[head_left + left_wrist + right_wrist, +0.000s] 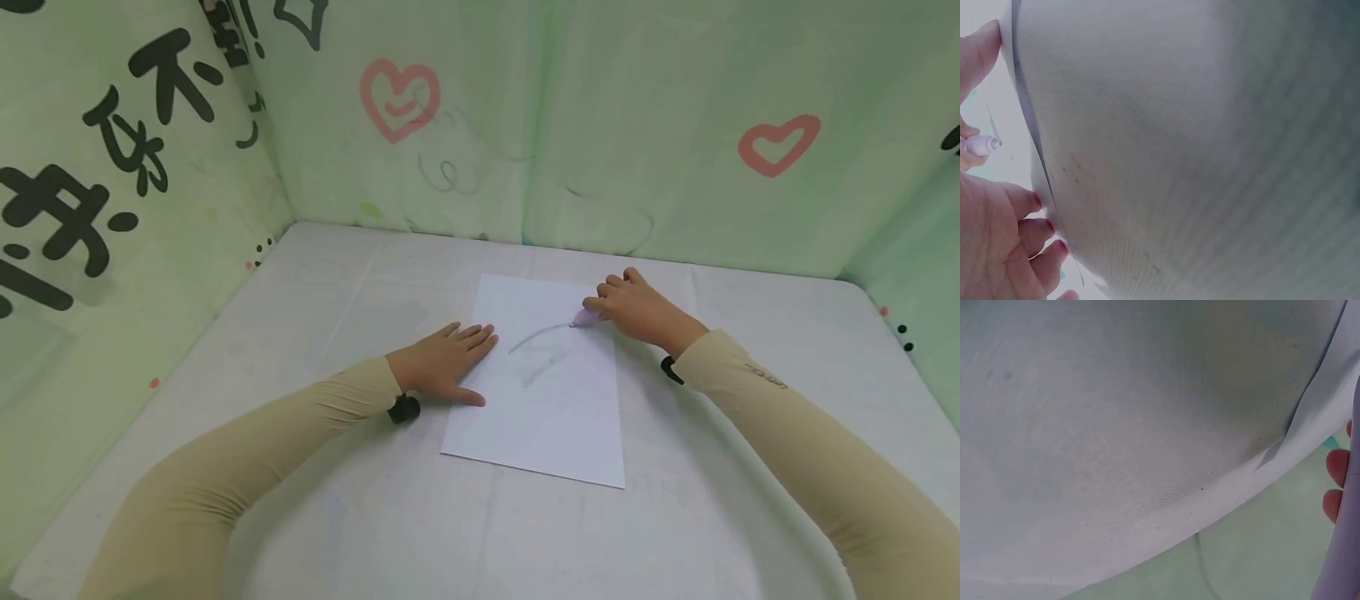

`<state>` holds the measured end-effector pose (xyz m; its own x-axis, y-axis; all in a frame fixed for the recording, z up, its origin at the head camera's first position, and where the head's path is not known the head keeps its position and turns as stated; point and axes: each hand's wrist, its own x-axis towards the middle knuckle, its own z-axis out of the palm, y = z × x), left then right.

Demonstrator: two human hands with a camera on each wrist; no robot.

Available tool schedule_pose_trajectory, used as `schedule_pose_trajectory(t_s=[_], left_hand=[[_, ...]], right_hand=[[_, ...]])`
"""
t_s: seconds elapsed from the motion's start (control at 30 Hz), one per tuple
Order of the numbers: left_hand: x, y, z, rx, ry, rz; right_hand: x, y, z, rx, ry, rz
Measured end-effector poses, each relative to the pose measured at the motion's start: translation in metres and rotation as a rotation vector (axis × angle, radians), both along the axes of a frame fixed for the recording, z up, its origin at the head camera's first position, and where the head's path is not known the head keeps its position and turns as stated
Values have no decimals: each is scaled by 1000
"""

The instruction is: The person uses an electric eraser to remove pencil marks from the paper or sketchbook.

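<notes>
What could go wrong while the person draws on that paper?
The paper might slide: only the left hand presses flat on its left edge, and the right side lies loose. The pen in the right hand sits near the paper's right edge, so a long stroke might run onto the table cover. The right hand could also smudge the fresh curved line.

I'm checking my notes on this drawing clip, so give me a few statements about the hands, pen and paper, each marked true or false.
1. The left hand lies flat on the paper's left edge. True.
2. The right hand holds a pen with its tip on the paper. True.
3. The paper is blank. False: it bears a curved grey line and fainter marks beneath.
4. The paper hangs over the table's near edge. False: it lies wholly on the table.
</notes>
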<state>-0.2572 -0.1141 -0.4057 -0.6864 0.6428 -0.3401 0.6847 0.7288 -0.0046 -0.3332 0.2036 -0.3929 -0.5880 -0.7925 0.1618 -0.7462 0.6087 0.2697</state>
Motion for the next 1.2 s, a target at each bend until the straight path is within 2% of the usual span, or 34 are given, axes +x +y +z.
schedule_pose_trajectory(t_s=[0.8,1.2], left_hand=[[0,0,-1,5,-7,4],[-3,-2,-3,12,-3,-2]], right_hand=[[1,-5,1,-7,25,19],[0,-9,1,17,0,6]])
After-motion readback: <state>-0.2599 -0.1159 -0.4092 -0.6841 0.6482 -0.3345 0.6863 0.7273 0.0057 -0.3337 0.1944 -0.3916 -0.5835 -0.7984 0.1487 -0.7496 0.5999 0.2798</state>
